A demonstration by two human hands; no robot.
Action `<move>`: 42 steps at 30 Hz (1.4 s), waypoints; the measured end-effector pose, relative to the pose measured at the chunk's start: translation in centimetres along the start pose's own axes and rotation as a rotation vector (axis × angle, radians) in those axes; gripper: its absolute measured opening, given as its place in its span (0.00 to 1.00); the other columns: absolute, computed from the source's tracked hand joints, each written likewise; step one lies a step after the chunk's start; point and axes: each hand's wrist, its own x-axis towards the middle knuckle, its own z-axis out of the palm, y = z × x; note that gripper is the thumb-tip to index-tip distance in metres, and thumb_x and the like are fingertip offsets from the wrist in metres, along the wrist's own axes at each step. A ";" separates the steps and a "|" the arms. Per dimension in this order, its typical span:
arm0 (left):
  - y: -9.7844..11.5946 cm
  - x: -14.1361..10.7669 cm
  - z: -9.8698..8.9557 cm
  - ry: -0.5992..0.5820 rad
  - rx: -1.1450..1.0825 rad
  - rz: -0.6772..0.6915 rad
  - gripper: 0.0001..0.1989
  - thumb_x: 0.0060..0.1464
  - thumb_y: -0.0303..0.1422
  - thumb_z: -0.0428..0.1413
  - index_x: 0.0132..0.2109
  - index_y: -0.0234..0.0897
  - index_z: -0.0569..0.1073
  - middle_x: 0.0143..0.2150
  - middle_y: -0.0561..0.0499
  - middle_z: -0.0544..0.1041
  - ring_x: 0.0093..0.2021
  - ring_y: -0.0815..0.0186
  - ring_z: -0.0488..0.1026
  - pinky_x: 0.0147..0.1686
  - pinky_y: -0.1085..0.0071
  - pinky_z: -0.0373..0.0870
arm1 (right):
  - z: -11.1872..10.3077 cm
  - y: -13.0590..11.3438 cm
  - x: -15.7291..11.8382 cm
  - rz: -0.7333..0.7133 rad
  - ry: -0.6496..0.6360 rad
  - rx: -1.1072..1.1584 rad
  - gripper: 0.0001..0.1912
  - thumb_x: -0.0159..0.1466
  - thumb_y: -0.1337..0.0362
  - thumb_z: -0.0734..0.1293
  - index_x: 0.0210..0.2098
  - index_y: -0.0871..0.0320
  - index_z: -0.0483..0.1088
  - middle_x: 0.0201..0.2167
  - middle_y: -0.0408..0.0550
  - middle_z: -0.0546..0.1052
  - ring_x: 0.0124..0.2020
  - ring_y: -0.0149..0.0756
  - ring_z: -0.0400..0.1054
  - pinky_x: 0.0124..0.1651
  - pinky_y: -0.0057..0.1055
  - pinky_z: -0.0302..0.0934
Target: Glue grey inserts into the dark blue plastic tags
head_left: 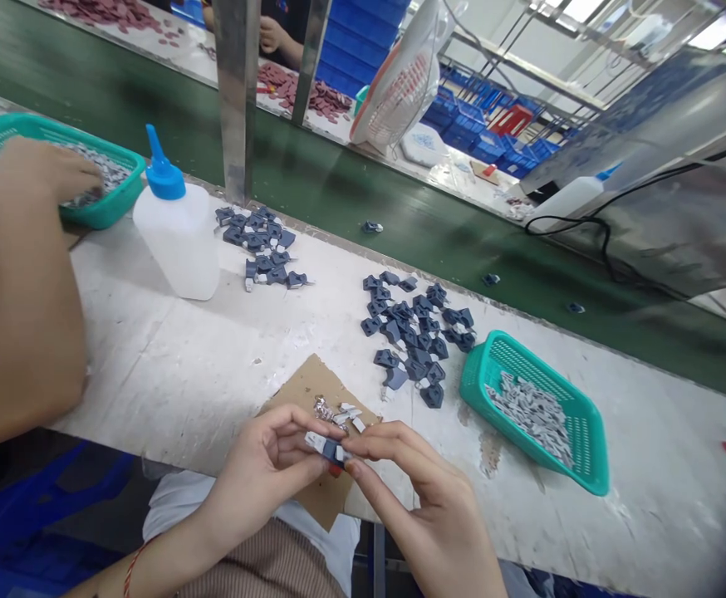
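Between my two hands, above the table's near edge, is a small dark blue and light grey plastic part (331, 449). My left hand (269, 457) pinches its left end between thumb and fingers. The fingertips of my right hand (409, 477) close on its right end. Just beyond lies a piece of brown cardboard (306, 384), bearing small grey pieces (349, 413) and a shiny silvery cluster (322, 407). Farther off on the table is a group of similar dark blue parts (409, 332). A bit of red shows under the held part, too covered to identify.
A green basket (472, 374) of grey pieces stands at right. Left are a white bottle (179, 237) with a blue nozzle and more dark parts (263, 241). A co-worker's arm (26, 274) reaches into another green basket (114, 212). Beyond runs a green belt (319, 187) carrying several parts.
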 end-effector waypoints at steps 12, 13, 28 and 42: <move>0.1 -0.1 0.4 0.021 0.100 -0.018 0.07 0.49 0.22 0.61 0.36 0.36 0.74 0.45 0.46 0.82 0.44 0.61 0.80 0.42 0.70 0.77 | -0.1 0.8 -0.2 0.039 0.006 0.048 0.05 0.63 0.68 0.68 0.36 0.51 0.74 0.36 0.42 0.76 0.39 0.30 0.71 0.42 0.23 0.66; 0.1 -0.1 0.4 0.021 0.109 -0.018 0.07 0.48 0.23 0.61 0.36 0.36 0.74 0.45 0.45 0.82 0.44 0.60 0.80 0.42 0.70 0.77 | -0.1 0.9 -0.2 0.045 0.002 0.058 0.05 0.62 0.69 0.68 0.36 0.51 0.74 0.35 0.41 0.76 0.39 0.30 0.71 0.42 0.23 0.65; -0.1 0.3 0.6 -0.039 -0.015 -0.029 0.09 0.48 0.25 0.65 0.36 0.36 0.74 0.41 0.48 0.83 0.39 0.64 0.81 0.41 0.72 0.76 | 0.0 2.0 -0.5 0.274 0.041 0.456 0.13 0.65 0.52 0.65 0.41 0.52 0.75 0.28 0.43 0.72 0.30 0.33 0.67 0.37 0.30 0.64; 0.2 0.5 2.5 -0.060 -0.051 0.008 0.11 0.48 0.31 0.67 0.32 0.37 0.71 0.28 0.54 0.81 0.27 0.64 0.80 0.32 0.70 0.78 | 2.9 1.9 -0.9 0.386 0.088 0.734 0.17 0.64 0.48 0.65 0.43 0.52 0.74 0.37 0.45 0.75 0.26 0.27 0.60 0.26 0.22 0.56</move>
